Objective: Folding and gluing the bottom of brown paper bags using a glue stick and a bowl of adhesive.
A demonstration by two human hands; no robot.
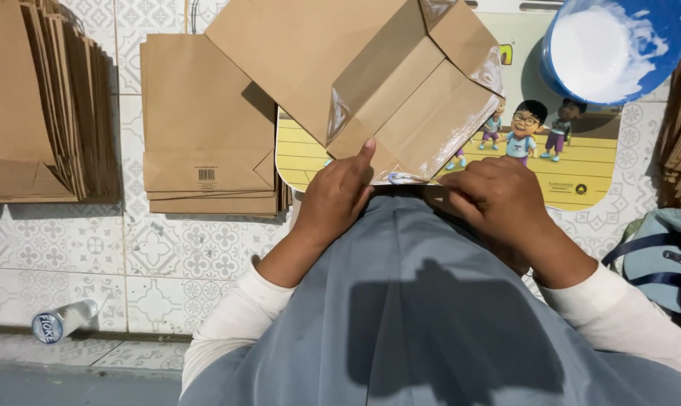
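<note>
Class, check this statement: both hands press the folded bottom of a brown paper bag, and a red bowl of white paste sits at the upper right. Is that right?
Not quite: the head view shows the bowl is blue, not red. The rest holds: the left hand and right hand press the brown paper bag.

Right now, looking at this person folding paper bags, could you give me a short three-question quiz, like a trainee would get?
1. True or false: the left hand presses on the brown paper bag.
2. What colour is the bowl of white paste? A red, B blue, C green.
3. Where does the flat bag pile lie, seen from the folded bag?

Key: 1 true. 2 B. 3 To its left, on the tiled floor.
</note>
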